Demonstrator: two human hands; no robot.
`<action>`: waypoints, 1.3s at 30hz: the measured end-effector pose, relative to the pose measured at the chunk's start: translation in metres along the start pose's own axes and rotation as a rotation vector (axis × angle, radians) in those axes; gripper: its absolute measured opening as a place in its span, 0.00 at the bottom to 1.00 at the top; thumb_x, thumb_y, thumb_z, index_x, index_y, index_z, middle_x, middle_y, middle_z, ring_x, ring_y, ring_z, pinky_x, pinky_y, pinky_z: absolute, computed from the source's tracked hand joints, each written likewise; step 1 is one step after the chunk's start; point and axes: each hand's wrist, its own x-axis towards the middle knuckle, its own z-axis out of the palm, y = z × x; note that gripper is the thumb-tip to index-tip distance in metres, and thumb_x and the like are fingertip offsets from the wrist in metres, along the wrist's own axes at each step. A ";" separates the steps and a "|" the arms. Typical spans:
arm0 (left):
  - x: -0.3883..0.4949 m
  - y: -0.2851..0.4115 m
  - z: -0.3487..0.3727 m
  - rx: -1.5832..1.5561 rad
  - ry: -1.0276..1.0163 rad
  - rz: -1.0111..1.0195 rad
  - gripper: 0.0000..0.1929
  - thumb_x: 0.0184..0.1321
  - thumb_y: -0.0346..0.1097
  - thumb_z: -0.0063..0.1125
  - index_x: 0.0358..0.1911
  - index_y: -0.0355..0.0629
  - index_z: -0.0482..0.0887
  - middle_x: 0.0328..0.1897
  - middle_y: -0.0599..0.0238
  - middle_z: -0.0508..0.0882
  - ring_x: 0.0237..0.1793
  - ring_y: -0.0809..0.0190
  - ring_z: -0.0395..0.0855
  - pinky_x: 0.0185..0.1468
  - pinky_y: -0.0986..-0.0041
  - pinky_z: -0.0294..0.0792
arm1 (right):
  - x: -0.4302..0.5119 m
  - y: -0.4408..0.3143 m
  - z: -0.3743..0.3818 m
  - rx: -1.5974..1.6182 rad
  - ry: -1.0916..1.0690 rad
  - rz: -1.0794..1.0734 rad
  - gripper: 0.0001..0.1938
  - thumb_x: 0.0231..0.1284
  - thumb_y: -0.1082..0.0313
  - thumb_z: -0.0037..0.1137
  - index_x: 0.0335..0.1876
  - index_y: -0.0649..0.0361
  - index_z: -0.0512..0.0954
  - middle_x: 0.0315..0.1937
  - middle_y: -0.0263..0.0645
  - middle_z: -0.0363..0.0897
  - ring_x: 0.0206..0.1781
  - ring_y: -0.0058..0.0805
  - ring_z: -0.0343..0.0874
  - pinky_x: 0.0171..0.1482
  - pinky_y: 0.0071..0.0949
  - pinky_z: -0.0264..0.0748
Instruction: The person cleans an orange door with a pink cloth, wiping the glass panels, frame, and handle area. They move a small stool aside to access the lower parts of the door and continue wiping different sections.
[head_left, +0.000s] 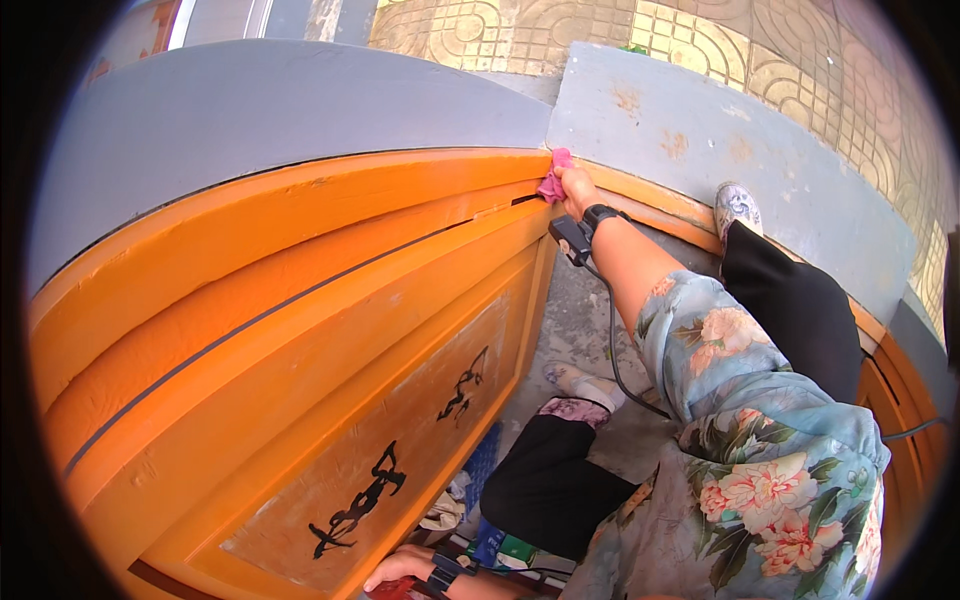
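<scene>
My right hand (577, 189) grips a crumpled pink cloth (556, 177). The cloth presses against the end of an orange wooden door frame (337, 174), at the corner where it meets the threshold. My left hand (401, 566) is low in the view, beside the edge of an orange panelled door (480, 315). Its fingertips are near that edge and a red item (394, 589); whether they grip either is unclear. Black painted characters mark the door's worn inset panel (375, 465). Each wrist wears a black strap, and a small black box (570, 238) with a cable is at the right one.
My feet straddle the orange threshold (660, 196), one shoe (738, 206) on a grey slab (675, 127), the other on the concrete floor (574, 315). Patterned paving (690, 45) lies beyond. Behind the door are a blue woven item (482, 465), crumpled material (444, 512) and packages (517, 551).
</scene>
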 end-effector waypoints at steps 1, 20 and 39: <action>0.000 -0.001 -0.001 -0.003 -0.004 0.000 0.47 0.74 0.70 0.21 0.71 0.25 0.65 0.74 0.39 0.70 0.67 0.40 0.72 0.71 0.54 0.66 | -0.006 -0.003 0.002 0.001 0.055 0.024 0.11 0.68 0.75 0.47 0.52 0.62 0.75 0.41 0.40 0.82 0.32 0.32 0.82 0.31 0.35 0.80; -0.005 0.021 -0.003 -0.057 -0.005 -0.065 0.48 0.75 0.70 0.22 0.70 0.23 0.65 0.72 0.39 0.72 0.67 0.39 0.72 0.71 0.54 0.65 | -0.291 -0.089 0.165 -0.274 -0.553 -1.203 0.16 0.52 0.81 0.58 0.47 0.58 0.75 0.49 0.45 0.68 0.53 0.43 0.74 0.57 0.33 0.75; -0.005 0.020 0.006 0.029 0.071 -0.084 0.47 0.74 0.70 0.23 0.70 0.24 0.64 0.74 0.42 0.70 0.69 0.41 0.70 0.73 0.53 0.64 | -0.051 0.010 0.023 -0.777 0.257 -0.557 0.15 0.64 0.75 0.55 0.55 0.61 0.70 0.54 0.53 0.74 0.52 0.50 0.80 0.58 0.41 0.77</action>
